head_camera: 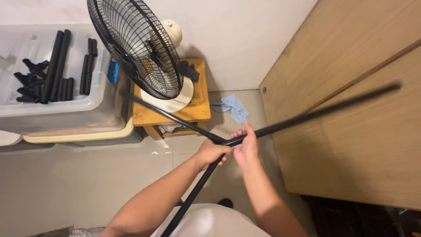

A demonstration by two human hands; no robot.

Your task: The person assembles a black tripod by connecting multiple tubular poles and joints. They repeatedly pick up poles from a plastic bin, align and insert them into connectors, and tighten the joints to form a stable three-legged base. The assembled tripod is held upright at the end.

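Three black rods meet at a joint above the tiled floor; the left hand is fisted around it, the right hand seemingly gripping one rod beside it, fingers loosened. Beyond stand one fan on a wooden stool and one clear bin of black tubes.

Pale tiled floor, blue cloth, small wooden stool, stacked plastic bins

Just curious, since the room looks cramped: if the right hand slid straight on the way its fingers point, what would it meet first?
The right hand points up-frame. Beyond the thin black rod it grips, probably the crumpled pale blue cloth on the floor, though depth is unclear.
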